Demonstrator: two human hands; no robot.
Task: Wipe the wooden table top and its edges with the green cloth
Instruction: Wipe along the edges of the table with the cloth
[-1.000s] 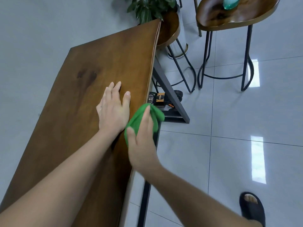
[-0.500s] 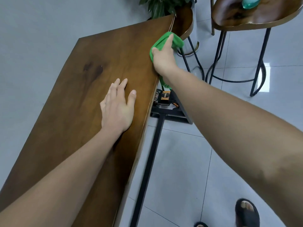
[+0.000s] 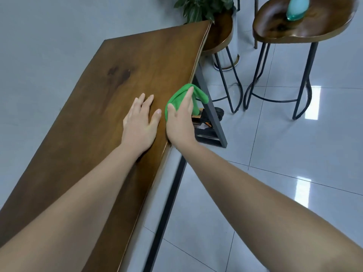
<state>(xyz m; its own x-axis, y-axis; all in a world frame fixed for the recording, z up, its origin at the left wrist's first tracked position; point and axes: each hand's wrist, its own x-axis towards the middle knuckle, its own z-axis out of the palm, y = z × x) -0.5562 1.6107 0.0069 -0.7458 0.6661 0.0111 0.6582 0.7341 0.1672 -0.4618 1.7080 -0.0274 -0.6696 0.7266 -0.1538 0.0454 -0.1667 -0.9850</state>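
**Green cloth pressed along the table's right edge**

Much of the cloth is out of sight: the right hand covers its near part, and only a bunched fold with a drooping tail shows past the fingers. Whether the lower fingers curl under the table's lip I cannot tell. The table's near end is cut off by the frame, and a dark object with an orange label on the floor behind the grey table leg is too hidden to identify.

The green cloth sits under and ahead of the right hand, draped over the right edge of the wooden table top; the thumb lies on top and the fingers are clamped over the cloth against the edge. The left hand lies flat on the wood just beside it, fingers spread, holding nothing.

I count one cloth, two hands, two stools: one carrying a teal bottle, the other partly tucked behind the table corner beside a potted plant.
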